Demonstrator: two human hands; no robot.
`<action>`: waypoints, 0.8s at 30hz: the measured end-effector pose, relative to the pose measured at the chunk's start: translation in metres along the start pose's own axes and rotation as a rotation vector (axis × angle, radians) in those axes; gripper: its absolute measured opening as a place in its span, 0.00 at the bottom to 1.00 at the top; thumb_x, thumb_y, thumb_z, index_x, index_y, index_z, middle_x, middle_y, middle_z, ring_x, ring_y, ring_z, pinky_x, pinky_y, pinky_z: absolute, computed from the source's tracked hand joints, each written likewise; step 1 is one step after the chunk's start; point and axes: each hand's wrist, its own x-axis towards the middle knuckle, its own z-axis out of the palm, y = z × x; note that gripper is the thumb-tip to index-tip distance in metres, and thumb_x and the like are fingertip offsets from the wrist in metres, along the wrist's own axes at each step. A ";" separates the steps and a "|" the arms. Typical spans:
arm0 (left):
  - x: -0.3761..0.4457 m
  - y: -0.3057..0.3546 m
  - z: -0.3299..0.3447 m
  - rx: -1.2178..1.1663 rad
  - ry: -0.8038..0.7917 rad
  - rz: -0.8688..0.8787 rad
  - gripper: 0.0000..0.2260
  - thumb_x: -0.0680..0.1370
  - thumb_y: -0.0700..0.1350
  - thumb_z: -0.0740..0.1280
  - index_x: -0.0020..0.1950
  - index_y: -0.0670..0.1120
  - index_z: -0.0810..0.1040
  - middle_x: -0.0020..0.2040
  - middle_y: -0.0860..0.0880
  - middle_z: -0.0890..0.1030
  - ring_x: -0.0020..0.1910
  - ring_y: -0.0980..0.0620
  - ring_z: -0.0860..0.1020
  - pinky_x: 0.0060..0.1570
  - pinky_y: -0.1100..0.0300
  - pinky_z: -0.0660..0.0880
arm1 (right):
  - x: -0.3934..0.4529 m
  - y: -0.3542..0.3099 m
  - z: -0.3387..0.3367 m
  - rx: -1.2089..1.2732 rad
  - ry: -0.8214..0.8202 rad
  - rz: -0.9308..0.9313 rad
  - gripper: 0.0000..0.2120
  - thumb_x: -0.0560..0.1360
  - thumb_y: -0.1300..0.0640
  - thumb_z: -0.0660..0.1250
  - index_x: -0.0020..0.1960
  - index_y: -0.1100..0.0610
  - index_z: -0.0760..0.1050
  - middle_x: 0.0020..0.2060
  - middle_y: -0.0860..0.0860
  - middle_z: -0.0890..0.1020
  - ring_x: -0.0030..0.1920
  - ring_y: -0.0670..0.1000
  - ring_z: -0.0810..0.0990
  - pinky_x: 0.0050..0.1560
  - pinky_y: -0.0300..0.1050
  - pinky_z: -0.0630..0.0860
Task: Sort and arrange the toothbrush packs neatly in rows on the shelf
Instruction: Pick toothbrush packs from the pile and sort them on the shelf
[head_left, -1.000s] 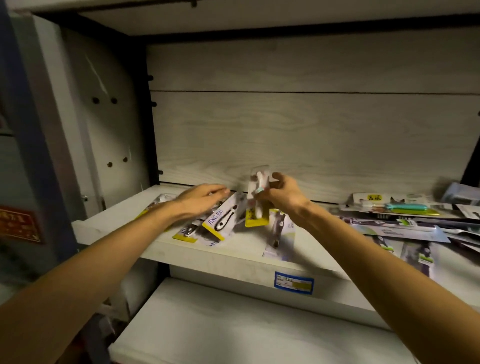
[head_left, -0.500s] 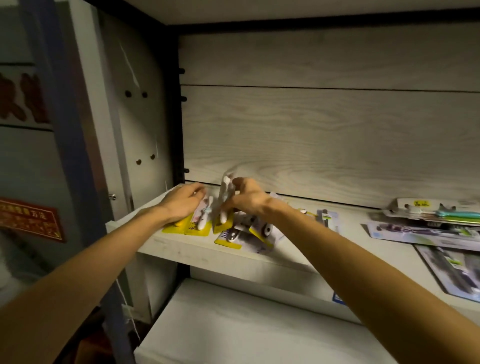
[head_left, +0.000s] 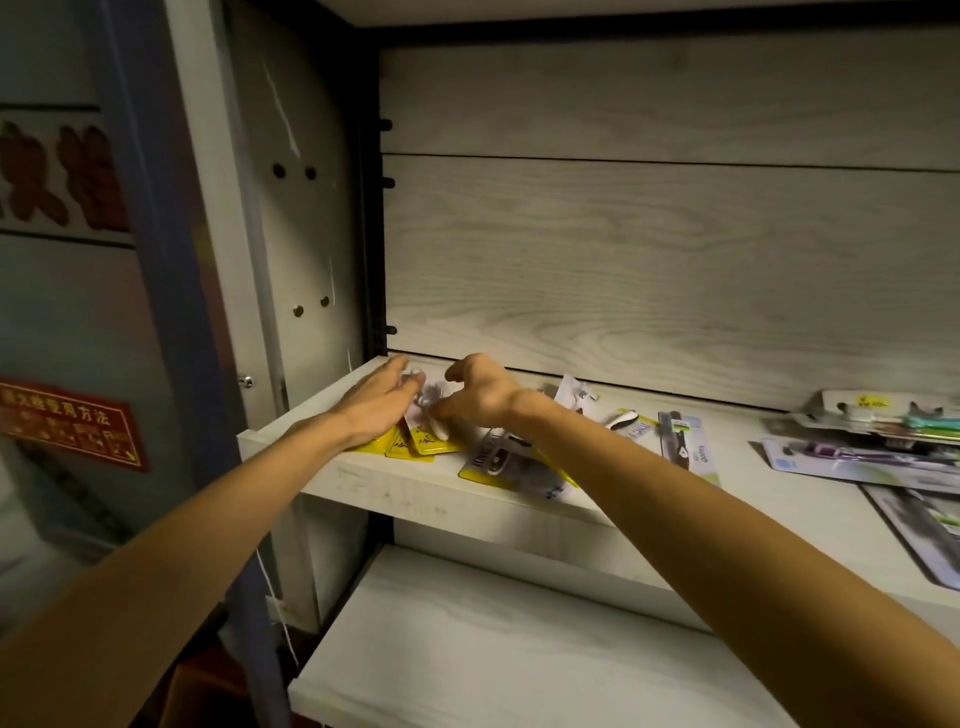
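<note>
At the left end of the pale wood-grain shelf (head_left: 363, 480) — both hands over a small cluster of packs.
Left hand (head_left: 376, 402): lies flat, fingers straight and together, pressing on the yellow-footed toothbrush packs (head_left: 415, 444) near the back corner.
Right hand (head_left: 480, 392): just beside the left, fingers curled down onto the same packs, thumb raised; whether it pinches one — cannot tell.
Loose packs: a yellow-and-white pack with a black-and-white brush (head_left: 493, 460) lies tilted under the right wrist; a narrow grey-green pack (head_left: 685, 447) sits further right.
Far right: a heaped pile of longer toothbrush packs (head_left: 878, 431), well apart from the hands.
Side wall: red notice with gold lettering (head_left: 72, 423).
</note>
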 end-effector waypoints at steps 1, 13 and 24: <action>-0.001 0.000 -0.001 0.043 -0.008 0.010 0.23 0.84 0.56 0.57 0.78 0.51 0.63 0.74 0.48 0.71 0.73 0.46 0.69 0.68 0.56 0.65 | -0.001 -0.001 0.001 -0.080 0.034 -0.046 0.29 0.74 0.53 0.74 0.70 0.63 0.72 0.65 0.57 0.78 0.65 0.56 0.77 0.64 0.46 0.74; 0.002 0.110 0.029 0.409 -0.008 0.277 0.23 0.83 0.57 0.61 0.75 0.48 0.70 0.74 0.46 0.71 0.73 0.44 0.69 0.69 0.50 0.68 | -0.056 0.089 -0.107 -0.482 0.367 -0.070 0.26 0.79 0.47 0.65 0.74 0.55 0.68 0.71 0.56 0.72 0.68 0.60 0.73 0.66 0.51 0.70; -0.020 0.257 0.160 0.511 -0.161 0.581 0.22 0.82 0.58 0.61 0.72 0.50 0.72 0.71 0.46 0.73 0.70 0.44 0.71 0.67 0.51 0.68 | -0.184 0.229 -0.223 -0.690 0.511 0.184 0.27 0.79 0.46 0.66 0.75 0.53 0.67 0.72 0.54 0.71 0.73 0.57 0.65 0.71 0.56 0.63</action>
